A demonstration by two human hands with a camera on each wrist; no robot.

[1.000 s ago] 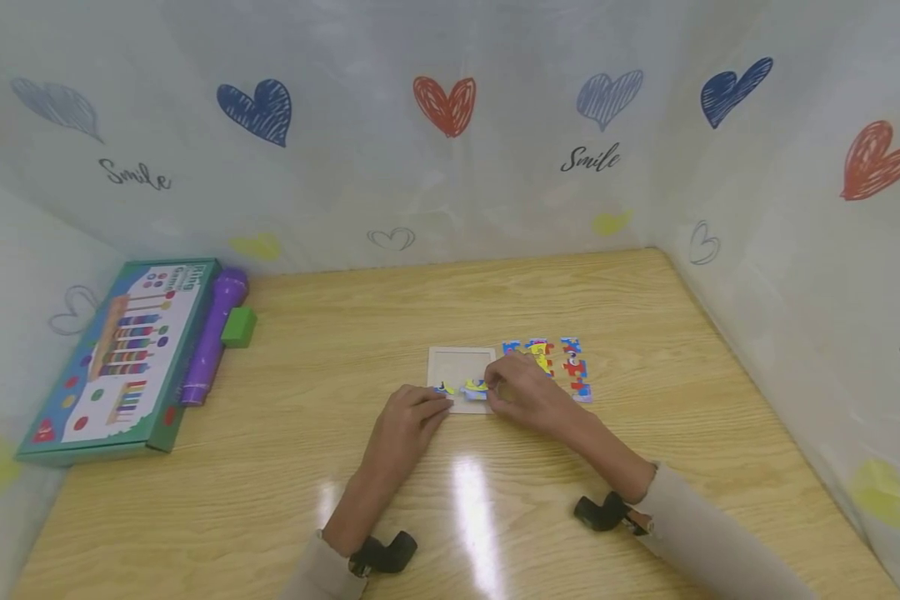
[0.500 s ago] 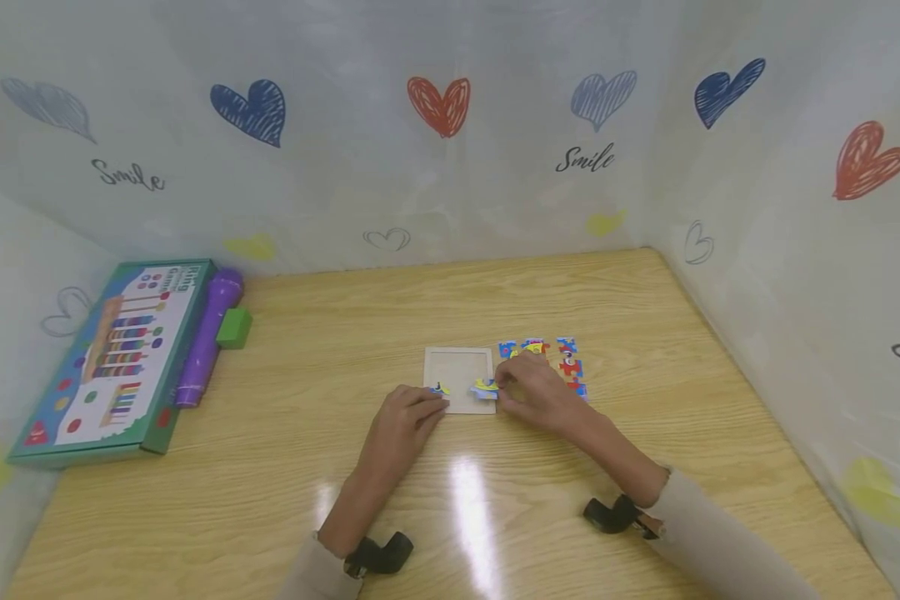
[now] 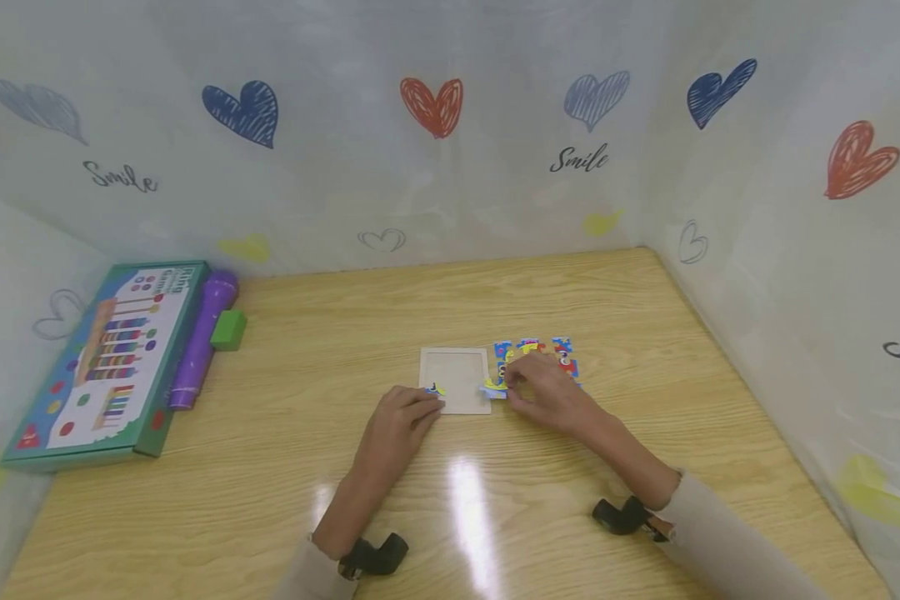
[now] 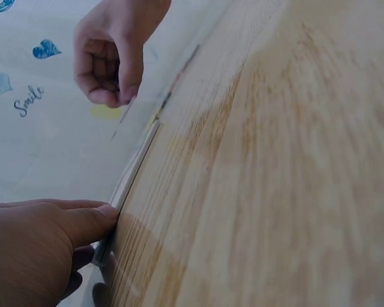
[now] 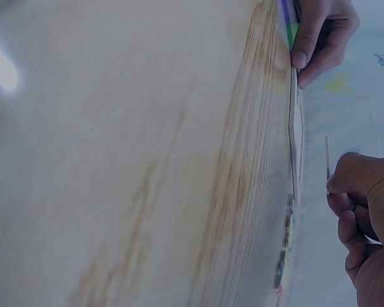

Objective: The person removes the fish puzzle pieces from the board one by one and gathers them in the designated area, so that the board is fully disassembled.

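Note:
A pale wooden puzzle tray [image 3: 457, 379] lies flat on the table. My left hand [image 3: 396, 427] holds its lower left corner, with the thumb along the near edge in the left wrist view. A small blue and yellow puzzle piece [image 3: 437, 389] is at the tray's left side, by the left fingertips. My right hand [image 3: 553, 392] pinches another blue and yellow puzzle piece [image 3: 492, 390] between thumb and forefinger. The right wrist view shows this piece edge-on, raised off the table. Colourful puzzle pieces [image 3: 562, 345] lie right of the tray, partly hidden by the right hand.
At the table's left stand a boxed ring game [image 3: 112, 350], a purple microphone-shaped toy [image 3: 204, 340] and a green block [image 3: 228, 330]. A heart-printed curtain [image 3: 307, 167] borders the back and sides of the wooden table [image 3: 330, 333].
My right hand has carried the pinched piece rightward, from over the tray's middle to its right edge. The left hand stays at the tray's corner. The head view has shifted slightly.

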